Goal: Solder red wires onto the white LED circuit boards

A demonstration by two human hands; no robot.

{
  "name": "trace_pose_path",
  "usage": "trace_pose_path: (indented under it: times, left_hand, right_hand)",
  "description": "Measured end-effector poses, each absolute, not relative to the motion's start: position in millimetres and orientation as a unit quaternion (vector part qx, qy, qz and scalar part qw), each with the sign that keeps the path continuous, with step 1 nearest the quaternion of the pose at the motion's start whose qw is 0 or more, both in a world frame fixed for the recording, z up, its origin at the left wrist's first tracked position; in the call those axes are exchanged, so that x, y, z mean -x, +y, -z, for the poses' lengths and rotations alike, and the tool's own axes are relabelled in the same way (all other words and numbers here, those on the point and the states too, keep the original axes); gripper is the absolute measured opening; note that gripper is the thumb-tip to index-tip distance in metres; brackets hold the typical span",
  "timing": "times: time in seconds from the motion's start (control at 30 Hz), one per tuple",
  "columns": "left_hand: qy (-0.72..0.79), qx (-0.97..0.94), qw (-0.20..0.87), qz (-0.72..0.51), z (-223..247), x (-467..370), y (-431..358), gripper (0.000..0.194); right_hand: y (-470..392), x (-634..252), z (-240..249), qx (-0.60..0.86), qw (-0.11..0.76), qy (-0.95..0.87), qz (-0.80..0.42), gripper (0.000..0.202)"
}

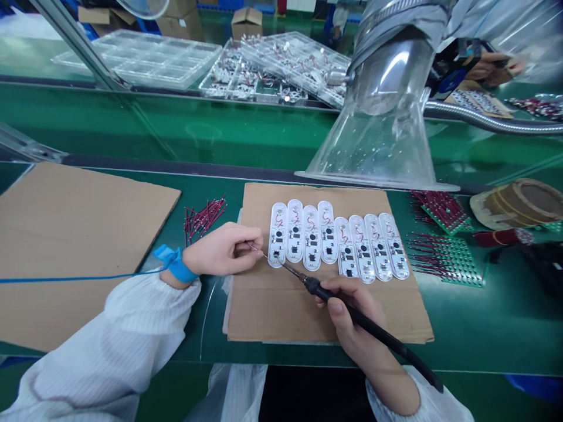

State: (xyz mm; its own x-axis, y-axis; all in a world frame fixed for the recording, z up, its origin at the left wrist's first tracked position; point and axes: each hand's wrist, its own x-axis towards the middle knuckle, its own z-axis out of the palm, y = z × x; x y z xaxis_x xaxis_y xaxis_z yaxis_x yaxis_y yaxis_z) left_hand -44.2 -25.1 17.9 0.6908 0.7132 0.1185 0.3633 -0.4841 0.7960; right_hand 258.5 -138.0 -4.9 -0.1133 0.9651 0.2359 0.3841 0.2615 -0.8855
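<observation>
Leftmost board (pixel 278 227) beside left hand (pixel 224 251) with pinched wire (pixel 259 250), soldering iron (pixel 382 334) in right hand (pixel 352 331)

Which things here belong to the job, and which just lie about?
In the job:
black pen-shaped soldering iron, in the right hand
thin silvery wire, in the left hand
eight white rounded plates bearing black chips
flat brown cardboard beneath them

Seemingly lying about:
brown cardboard sheet at left
brown cardboard boxes behind

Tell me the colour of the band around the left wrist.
The wristband is bright blue, seen best in the head view.
</observation>
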Motion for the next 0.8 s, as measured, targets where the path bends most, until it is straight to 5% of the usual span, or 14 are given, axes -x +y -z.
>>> trace_pose_path:
  times: [0.33, 0.53, 0.8]
  left_hand:
    - [0.327, -0.833, 0.392, -0.211, -21, 44, -24, 0.019]
    - [0.385, -0.817, 0.370, -0.217, -21, 46, -24, 0.014]
    - [0.548, -0.757, 0.277, -0.223, -18, 57, -28, 0.033]
  right_hand:
    - [-137, -259, 4, 0.492, 0.414, -0.673, -0.364, 0.025]
    - [-138, -258, 7, 0.490, 0.527, -0.598, -0.354, 0.030]
    - [-145, -335, 6, 0.525, 0.524, -0.651, -0.161, 0.022]
